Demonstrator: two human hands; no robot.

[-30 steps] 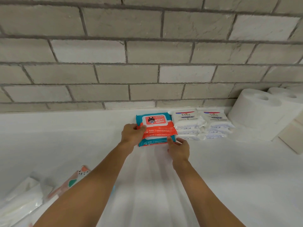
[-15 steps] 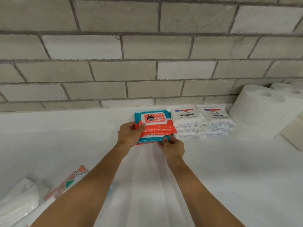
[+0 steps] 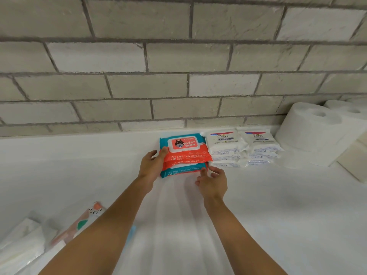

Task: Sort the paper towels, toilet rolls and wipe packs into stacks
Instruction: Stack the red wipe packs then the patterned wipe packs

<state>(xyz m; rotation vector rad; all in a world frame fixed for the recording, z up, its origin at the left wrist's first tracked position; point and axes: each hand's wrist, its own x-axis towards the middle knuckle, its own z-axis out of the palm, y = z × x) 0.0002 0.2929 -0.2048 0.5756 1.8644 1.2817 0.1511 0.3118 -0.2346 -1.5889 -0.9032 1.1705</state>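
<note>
A stack of orange and teal baby wipe packs (image 3: pixel 186 155) lies against the brick wall. My left hand (image 3: pixel 152 165) is at the stack's left side, its thumb resting on the top pack's left edge and its fingers loosely curled beside it. My right hand (image 3: pixel 213 180) sits just in front of the stack with relaxed fingers, one fingertip touching the bottom pack's front edge. Right of the stack stand two stacks of white Dove wipe packs (image 3: pixel 225 147) (image 3: pixel 260 145). Further right are white toilet rolls (image 3: pixel 309 133).
The white counter (image 3: pixel 278 205) runs along the brick wall (image 3: pixel 178 86). At the lower left lie white paper towel packs (image 3: pixel 21 247) and a patterned pack (image 3: pixel 87 217), partly hidden by my left forearm. A pale block (image 3: pixel 353 161) sits at the right edge.
My right hand has let go of the stack's front edge and opened, drawing back slightly. My left hand stays at the stack's left side. The stack sits squared against the wall.
</note>
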